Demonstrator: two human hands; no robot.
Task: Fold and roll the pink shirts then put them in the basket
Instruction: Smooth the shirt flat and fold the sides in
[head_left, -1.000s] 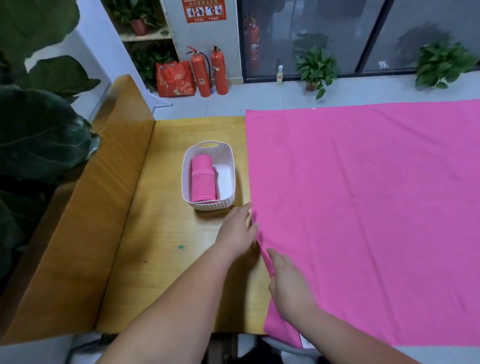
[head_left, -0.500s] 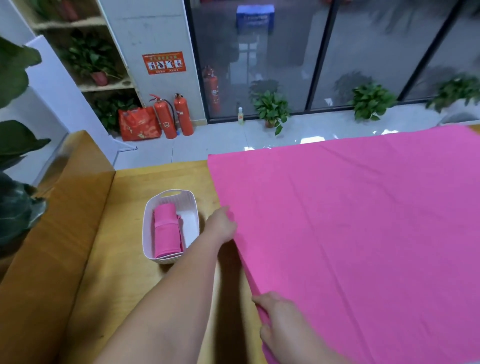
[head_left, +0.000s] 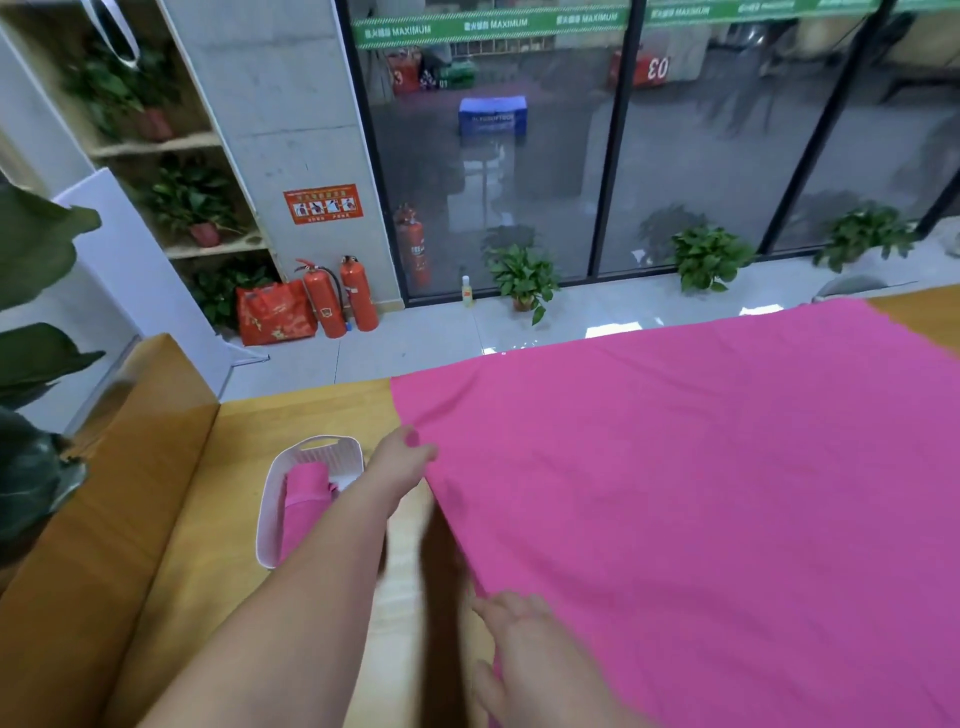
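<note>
A person's left hand (head_left: 402, 460) pinched the left edge of a wide pink fabric shirt (head_left: 675, 493) close to its far-left corner, on a light wooden table (head_left: 234, 493). The right hand (head_left: 519, 639) lay on the same edge near the table's front. The shirt was spread flat over the table's right part, its far hem along the far edge.

A white ribbed plastic basket (head_left: 266, 525) stood just left of the left forearm, toward the table's left side, with a rolled pink shirt (head_left: 304, 493) lying in it.

The likely trouble was an uneven fold. With the two hands set well apart on one edge, a pull by one ahead of the other could skew the cloth or drag its far hem off the table. The forearm passed so near the basket that a sweep could knock it.

Motion blur hid whether the right hand gripped the fabric or only rested on it. The shirt's right side and near hem ran out of frame, no sleeves or collar could be made out, and the forearm covered part of the basket.
</note>
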